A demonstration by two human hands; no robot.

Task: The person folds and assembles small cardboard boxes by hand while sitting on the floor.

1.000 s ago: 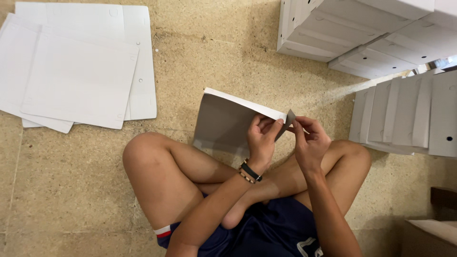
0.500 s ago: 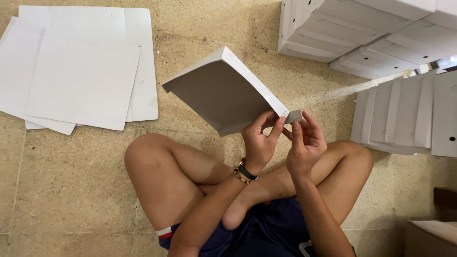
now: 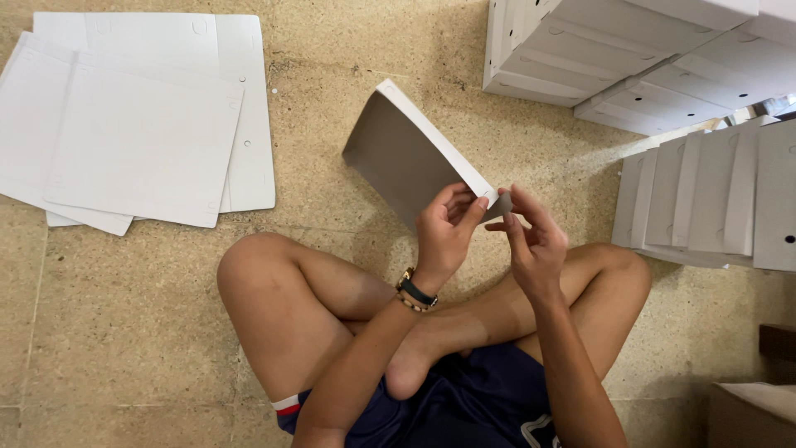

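I sit cross-legged on a speckled stone floor. A partly folded cardboard box piece (image 3: 406,153), grey inside with a white edge, is held up in front of my knees, tilted with its far end away from me. My left hand (image 3: 444,228), with a dark bracelet on its wrist, grips the near corner of it with fingers curled around the white edge. My right hand (image 3: 531,236) pinches a small flap at that same corner, thumb and forefinger together.
Several flat white cardboard sheets (image 3: 141,124) lie on the floor at the upper left. Stacks of assembled white boxes (image 3: 630,50) stand at the upper right, more (image 3: 713,195) at the right. A brown box corner (image 3: 746,415) sits at the bottom right.
The cardboard piece was lifted from near the floor, swung up flat, and now tilts away with its far end turned to the upper left. Both hands stayed at its near corner.
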